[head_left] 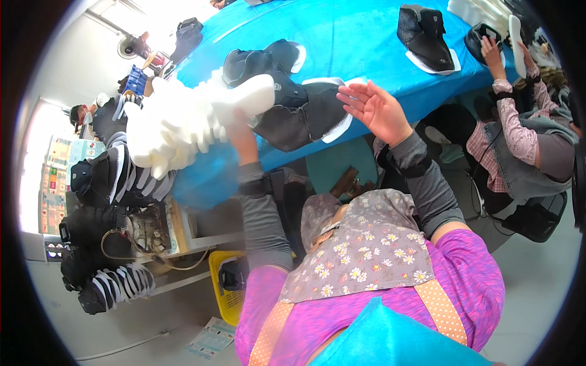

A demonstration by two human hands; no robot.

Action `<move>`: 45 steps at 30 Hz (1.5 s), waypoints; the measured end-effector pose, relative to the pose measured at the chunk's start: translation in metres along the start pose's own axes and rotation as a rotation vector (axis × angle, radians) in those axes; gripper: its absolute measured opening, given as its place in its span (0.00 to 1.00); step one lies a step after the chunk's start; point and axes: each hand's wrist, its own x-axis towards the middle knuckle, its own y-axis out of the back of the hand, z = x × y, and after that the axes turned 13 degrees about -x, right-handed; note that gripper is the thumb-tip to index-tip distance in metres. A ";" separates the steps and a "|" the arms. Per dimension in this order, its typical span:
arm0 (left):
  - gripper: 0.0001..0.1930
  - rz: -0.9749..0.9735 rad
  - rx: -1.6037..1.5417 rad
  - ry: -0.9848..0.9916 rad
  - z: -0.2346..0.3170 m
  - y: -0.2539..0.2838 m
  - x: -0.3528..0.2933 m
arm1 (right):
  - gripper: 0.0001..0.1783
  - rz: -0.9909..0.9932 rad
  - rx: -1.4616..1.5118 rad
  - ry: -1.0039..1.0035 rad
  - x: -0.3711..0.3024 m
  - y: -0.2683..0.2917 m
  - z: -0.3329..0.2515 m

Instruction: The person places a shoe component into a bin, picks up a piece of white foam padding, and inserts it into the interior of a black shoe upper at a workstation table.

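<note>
Currently, left hand (pixel 243 139) blurred at white sole-shaped piece (pixel 255 94) by white pile (pixel 174 125); can't tell its grip. Right hand (pixel 377 113) spread wide, holding nothing, near black shoe upper (pixel 302 121) on blue-covered bench (pixel 345 36).

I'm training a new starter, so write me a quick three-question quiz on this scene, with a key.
1. True or false: the right hand is clenched in a fist.
2. What lies on the blue table cover just left of that hand?
A) a yellow bin
B) a high-cut black shoe upper
C) a floral cloth
3. Fill in: the hand at the piled white sole-shaped pieces is the ____ one.

Key: 1. False; its fingers are extended. 2. B. 3. Left.
</note>
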 end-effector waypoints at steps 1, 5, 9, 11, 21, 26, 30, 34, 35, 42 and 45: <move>0.34 -0.016 -0.219 0.076 0.010 0.002 0.002 | 0.23 0.047 -0.018 -0.028 -0.004 0.004 0.011; 0.35 -0.012 -0.525 0.067 0.049 0.009 0.005 | 0.21 0.077 0.009 -0.079 -0.013 0.001 0.038; 0.35 0.079 -0.282 -0.067 0.085 0.006 -0.029 | 0.17 0.132 -0.265 -0.033 -0.019 -0.026 0.039; 0.36 0.055 -0.397 -0.058 0.094 -0.004 -0.061 | 0.24 -0.063 -0.504 0.122 -0.024 -0.036 0.038; 0.39 -0.142 -0.624 0.195 0.096 -0.029 -0.132 | 0.32 -0.094 -0.808 0.321 -0.053 -0.094 0.022; 0.35 -0.187 -0.510 0.172 0.093 -0.023 -0.128 | 0.28 -0.066 -0.819 0.283 -0.056 -0.090 0.018; 0.18 0.285 -0.474 -0.001 0.069 -0.016 -0.089 | 0.20 0.131 -0.550 0.307 -0.048 -0.063 0.018; 0.23 0.304 -0.344 0.245 0.016 -0.010 -0.047 | 0.18 0.247 -0.493 0.335 -0.018 -0.024 0.041; 0.26 0.280 -0.396 0.241 0.007 -0.013 -0.042 | 0.19 0.274 -0.421 0.290 -0.013 -0.019 0.049; 0.24 0.317 -0.313 0.072 0.027 -0.037 -0.079 | 0.23 0.243 -0.257 0.199 -0.021 -0.005 0.055; 0.22 0.315 -0.206 0.017 0.037 -0.038 -0.099 | 0.26 0.221 -0.371 0.454 -0.022 -0.034 0.031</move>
